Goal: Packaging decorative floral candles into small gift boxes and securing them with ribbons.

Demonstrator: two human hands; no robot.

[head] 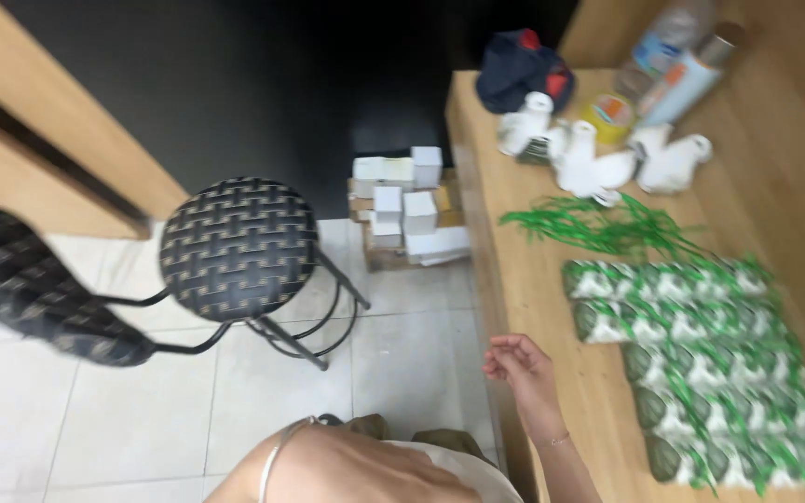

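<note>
right hand (519, 365) empty, fingers loosely curled, at the counter (552, 307) edge; green packets (701, 363) lie just beyond it.

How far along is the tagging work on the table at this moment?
Done, apparently: rows of green-tagged packets lie on the table. In hand: nothing; one hand hangs empty at the table edge, and which hand it is can't be told. Possibly left: loose green ties and white items farther back.

Black woven stool (238, 247), stacked white boxes (407, 210) on tiled floor (412, 359), dark cap (522, 70), tape roll (610, 114), bottles (677, 56)
</note>
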